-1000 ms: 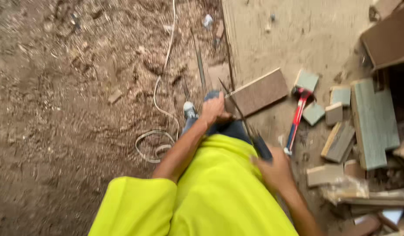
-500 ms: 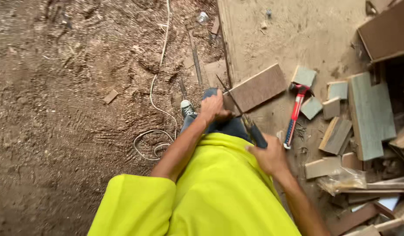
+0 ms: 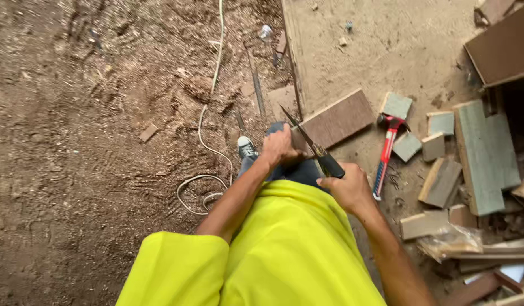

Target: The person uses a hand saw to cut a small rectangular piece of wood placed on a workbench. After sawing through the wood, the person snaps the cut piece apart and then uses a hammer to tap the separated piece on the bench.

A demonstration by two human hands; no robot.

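Fingers of the right hand are clamping a hand saw at frame centre, risking its blade slipping toward the left hand, which is gripping the brown board.

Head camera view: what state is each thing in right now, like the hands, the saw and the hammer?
Left hand: pressed on the knee, beside the blade.
Right hand: closed on the dark handle.
Hand saw: held, tilted, tip pointing away.
Hammer: lying flat, untouched.
Brown board: flat on the ground.
White cord: loose on the dirt.
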